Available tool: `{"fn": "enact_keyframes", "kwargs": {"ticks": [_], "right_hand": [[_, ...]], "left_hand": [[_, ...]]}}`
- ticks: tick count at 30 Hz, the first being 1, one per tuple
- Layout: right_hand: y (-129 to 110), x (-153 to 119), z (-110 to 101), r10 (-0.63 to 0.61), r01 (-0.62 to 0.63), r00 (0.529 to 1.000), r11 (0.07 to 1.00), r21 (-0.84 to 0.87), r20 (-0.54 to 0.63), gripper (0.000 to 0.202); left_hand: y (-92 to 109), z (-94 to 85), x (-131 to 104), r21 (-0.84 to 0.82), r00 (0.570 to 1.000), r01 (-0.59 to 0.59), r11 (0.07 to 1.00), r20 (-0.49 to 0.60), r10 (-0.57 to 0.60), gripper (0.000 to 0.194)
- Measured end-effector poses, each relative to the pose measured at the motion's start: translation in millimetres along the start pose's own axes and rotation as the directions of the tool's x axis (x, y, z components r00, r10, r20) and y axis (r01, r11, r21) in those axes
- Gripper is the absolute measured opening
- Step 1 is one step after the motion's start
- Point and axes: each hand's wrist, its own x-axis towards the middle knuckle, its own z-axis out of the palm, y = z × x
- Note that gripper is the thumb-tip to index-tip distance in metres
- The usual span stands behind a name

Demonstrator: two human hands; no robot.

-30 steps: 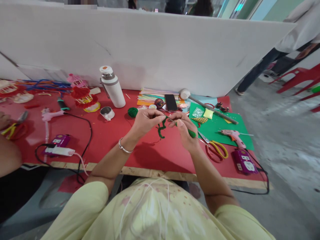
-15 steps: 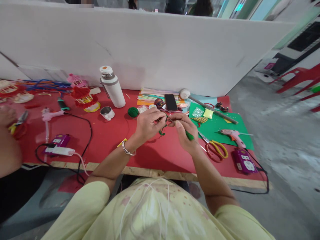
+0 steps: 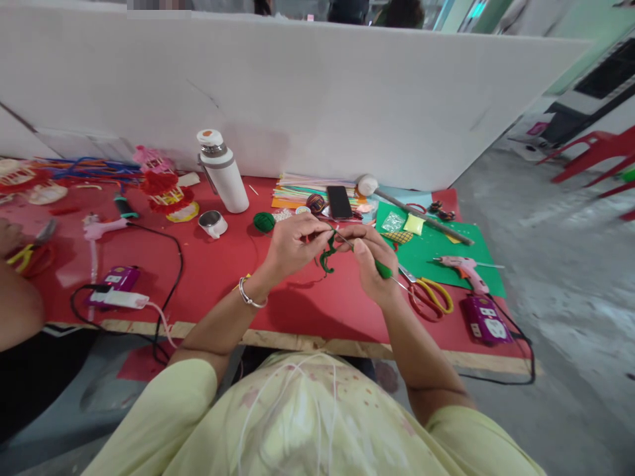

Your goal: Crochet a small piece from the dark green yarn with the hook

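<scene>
My right hand (image 3: pixel 371 258) is closed round a crochet hook (image 3: pixel 383 269) with a green handle; its thin metal shaft points up and left toward my other fingers. Pinched in my left hand (image 3: pixel 299 246) is green yarn (image 3: pixel 327 259), a short curled worked strip of which dangles between the hands. Both hands are close together above the red tabletop (image 3: pixel 307 311). Behind my left hand lies a green yarn ball (image 3: pixel 264 223). Scissors (image 3: pixel 427 296) with red and yellow handles rest to the right of my right hand.
A white flask (image 3: pixel 225 175) and a steel-lined cup (image 3: pixel 212 223) stand back left. A phone (image 3: pixel 339 202) lies behind my hands. Glue guns lie on both sides, one pink (image 3: pixel 464 270) on green sheet (image 3: pixel 483 254). Another person's hand (image 3: pixel 10 239) is at far left.
My hands have moved slightly apart, and more of the dangling green strip shows between them. The hook has shifted a little to the right. At far left, the other person's hand has moved down slightly.
</scene>
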Motion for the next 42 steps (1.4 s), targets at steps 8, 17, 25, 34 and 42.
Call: {"fn": "enact_keyframes", "kwargs": {"ticks": [8, 17, 25, 34, 42], "right_hand": [[1.5, -1.7, -2.1, -0.039, 0.040, 0.999, 0.997, -0.067, 0.021, 0.043], [-1.2, 0.6, -7.7, -0.011, 0.011, 0.998, 1.000, -0.001, 0.060, 0.042], [5.9, -2.9, -6.0, 0.065, -0.067, 0.998, 0.993, 0.096, 0.025, 0.043], [13.6, -5.3, -7.7, 0.101, -0.108, 0.994, 0.973, 0.202, 0.041, 0.039], [25.5, -8.6, -5.3, 0.170, -0.162, 0.985, 0.947, 0.277, -0.005, 0.041]], "left_hand": [[0.4, 4.6, -5.0, 0.117, 0.998, -0.062, 0.991, 0.006, 0.062, 0.023], [2.3, 5.5, -4.9, 0.091, 0.996, -0.078, 0.993, -0.036, 0.082, 0.020], [9.8, 3.6, 0.5, 0.006, 1.000, -0.010, 1.000, -0.026, 0.010, 0.019], [4.4, 5.4, 2.9, 0.015, 0.998, -0.054, 0.998, -0.021, 0.054, 0.019], [-0.8, 6.0, 2.7, -0.051, 0.994, -0.109, 0.993, -0.021, 0.108, 0.006]]}}
